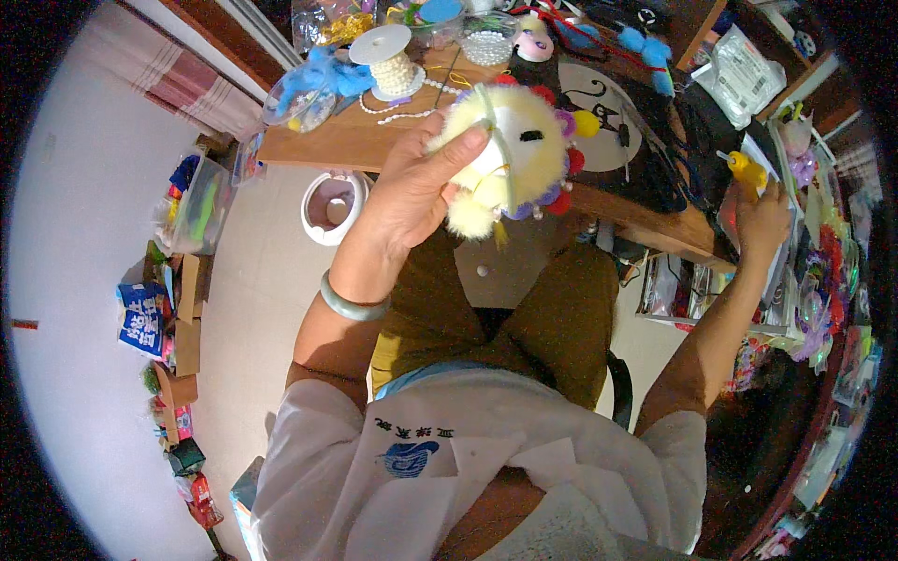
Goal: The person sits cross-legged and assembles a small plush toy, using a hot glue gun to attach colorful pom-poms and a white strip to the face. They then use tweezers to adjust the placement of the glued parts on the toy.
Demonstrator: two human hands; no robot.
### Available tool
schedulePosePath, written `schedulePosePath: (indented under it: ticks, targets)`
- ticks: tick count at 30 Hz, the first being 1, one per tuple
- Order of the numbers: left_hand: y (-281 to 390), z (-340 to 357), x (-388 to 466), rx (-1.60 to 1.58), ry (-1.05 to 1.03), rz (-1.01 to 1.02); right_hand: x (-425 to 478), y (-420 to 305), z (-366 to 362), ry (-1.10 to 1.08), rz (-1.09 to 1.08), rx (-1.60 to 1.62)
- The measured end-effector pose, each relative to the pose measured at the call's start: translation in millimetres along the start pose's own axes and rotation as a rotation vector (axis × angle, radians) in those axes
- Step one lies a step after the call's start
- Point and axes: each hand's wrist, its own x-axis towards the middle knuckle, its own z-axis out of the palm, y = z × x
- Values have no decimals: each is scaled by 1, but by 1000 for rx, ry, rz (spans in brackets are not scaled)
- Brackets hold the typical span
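Observation:
A pale yellow fluffy craft piece [544, 168] is held up over the table's front edge in my left hand [428, 175]. My thumb presses on its white middle. Red, purple and yellow pompoms and small beads trim its far rim, and a black oval patch marks its face. A pale green strip runs across it, and a round yellow fluffy ball [471, 216] hangs at its lower end. Far to the right, my right hand [761, 217] closes around a yellow glue gun [748, 172] whose nozzle points away to the upper left. Its grip is hidden by my fingers.
On the wooden table [330, 146] stand a spool of pearl string [393, 70], blue fuzzy stems [337, 73] and a doll's head [533, 38]. A round mat with a cat drawing [600, 119] lies behind the craft piece. A drawer shelf [779, 308] stands at right.

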Motion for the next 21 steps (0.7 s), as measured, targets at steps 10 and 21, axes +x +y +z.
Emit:
schedulePosePath:
  ticks: [10, 21]
  targets:
    - [-5, -4, 4, -93, -256, -137, -47, -164, -49, -148, -703, 1159]
    - [-1, -5, 2, -146, -256, -172, -48, -180, -87, 143, -1115, 766]
